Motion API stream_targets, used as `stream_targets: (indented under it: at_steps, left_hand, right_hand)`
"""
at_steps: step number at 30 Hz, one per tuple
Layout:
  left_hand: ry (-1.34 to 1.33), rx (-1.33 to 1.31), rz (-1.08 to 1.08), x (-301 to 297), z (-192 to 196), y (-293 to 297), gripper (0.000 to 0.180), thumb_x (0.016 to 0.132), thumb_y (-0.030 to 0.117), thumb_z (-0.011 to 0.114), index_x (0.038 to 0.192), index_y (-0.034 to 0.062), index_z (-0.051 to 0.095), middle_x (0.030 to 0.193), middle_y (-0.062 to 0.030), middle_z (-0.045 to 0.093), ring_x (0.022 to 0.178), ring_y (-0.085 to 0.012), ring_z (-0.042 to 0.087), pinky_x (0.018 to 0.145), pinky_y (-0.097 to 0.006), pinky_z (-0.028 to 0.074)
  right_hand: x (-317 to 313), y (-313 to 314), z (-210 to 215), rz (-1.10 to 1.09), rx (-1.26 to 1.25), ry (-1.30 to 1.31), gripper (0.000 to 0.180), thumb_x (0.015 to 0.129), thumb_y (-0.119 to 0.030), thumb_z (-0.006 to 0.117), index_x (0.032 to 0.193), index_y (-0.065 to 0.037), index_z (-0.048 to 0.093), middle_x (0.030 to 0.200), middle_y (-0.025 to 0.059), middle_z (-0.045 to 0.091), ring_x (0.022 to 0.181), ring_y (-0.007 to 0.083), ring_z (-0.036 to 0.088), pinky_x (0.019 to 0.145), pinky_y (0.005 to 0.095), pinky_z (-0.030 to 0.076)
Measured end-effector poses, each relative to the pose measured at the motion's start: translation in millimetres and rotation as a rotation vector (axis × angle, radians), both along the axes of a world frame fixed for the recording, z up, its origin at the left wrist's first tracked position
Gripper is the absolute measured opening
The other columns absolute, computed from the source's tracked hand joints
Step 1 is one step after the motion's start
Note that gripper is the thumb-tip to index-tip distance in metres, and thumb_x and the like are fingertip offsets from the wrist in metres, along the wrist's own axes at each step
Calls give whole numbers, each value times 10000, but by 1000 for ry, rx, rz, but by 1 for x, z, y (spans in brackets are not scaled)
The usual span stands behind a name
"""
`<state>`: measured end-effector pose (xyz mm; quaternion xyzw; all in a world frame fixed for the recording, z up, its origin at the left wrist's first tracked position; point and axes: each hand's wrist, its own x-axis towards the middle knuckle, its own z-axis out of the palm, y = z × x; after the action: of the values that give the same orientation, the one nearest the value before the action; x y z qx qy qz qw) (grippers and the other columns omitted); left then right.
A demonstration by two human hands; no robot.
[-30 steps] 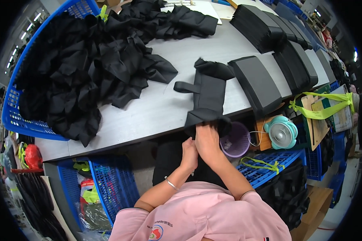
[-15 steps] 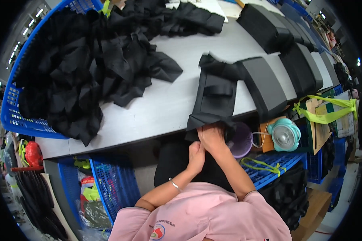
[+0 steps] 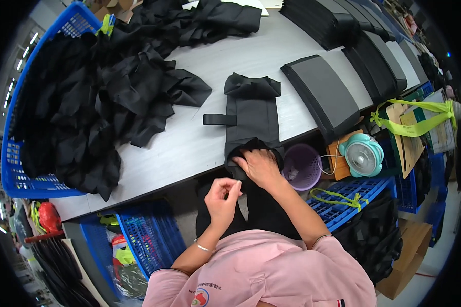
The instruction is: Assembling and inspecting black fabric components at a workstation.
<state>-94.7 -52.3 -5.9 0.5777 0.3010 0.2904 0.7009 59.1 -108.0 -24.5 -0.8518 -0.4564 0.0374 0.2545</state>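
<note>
A black fabric piece with a folded far end lies over the near edge of the table. A short black strap juts out from its left side. My right hand grips the gathered near end, its fingers partly tucked into the folds and the thumb on the left. Close by, over my lap, my left hand is raised off the fabric. Its fingers are curled and the thumb is pressed to a fingertip; whatever is pinched there is too small to tell.
A blue basket heaped with black fabric pieces stands at the left. Stacks of black and grey panels sit to the right. A purple bin, a teal fan and a blue crate are beside my right arm.
My left hand has come away from my right hand, toward the left. The fabric piece has shifted left, apart from the panel stack, and its strap now points outward to the left.
</note>
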Motion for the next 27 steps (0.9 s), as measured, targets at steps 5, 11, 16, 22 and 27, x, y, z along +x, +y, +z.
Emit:
stream_targets:
  at_steps: [5,11,16,22,27]
  left_hand:
    - [77,761,-95,40,40,58,189,913,-53,606,1089,-4,655,1077,-147,684,974,-262,672,846,-331,536]
    - [166,987,-538,115,8,85,424,916,-4,576,1338,39,561,1404,-187,543,1292,-367,519,1057,-398,438]
    - [80,851,-357,106,40,57,378,902,46,655,1279,53,622,1355,-155,604,1240,-316,589,1024,-355,465]
    - [33,475,222,-1,18,15,102,885,-56,686,963,-9,638,1024,-100,668,933,-158,626,890,-282,500]
    - [-29,-297,-108,-40,3,26,290,985,173,625,1239,38,592,1179,-67,648,1021,-139,627,889,-254,503]
  right_hand:
    - [-14,-22,-6,45,-6,66,331,935,-442,609,983,-129,703,782,142,675,731,367,664,653,502,530]
    - [-41,-27,-8,177,57,164,328,947,-403,603,904,-85,670,786,128,651,784,340,655,733,433,537]
    - [-42,-36,-11,157,-67,157,312,938,-403,610,927,-96,666,827,124,644,800,332,649,730,430,535]
    - [-56,-68,-21,162,86,227,291,941,-386,592,984,-109,672,839,131,654,812,319,664,711,453,525]
    - [-81,-76,-12,301,179,203,277,943,-357,589,1041,-112,672,857,124,659,791,308,670,702,428,536]
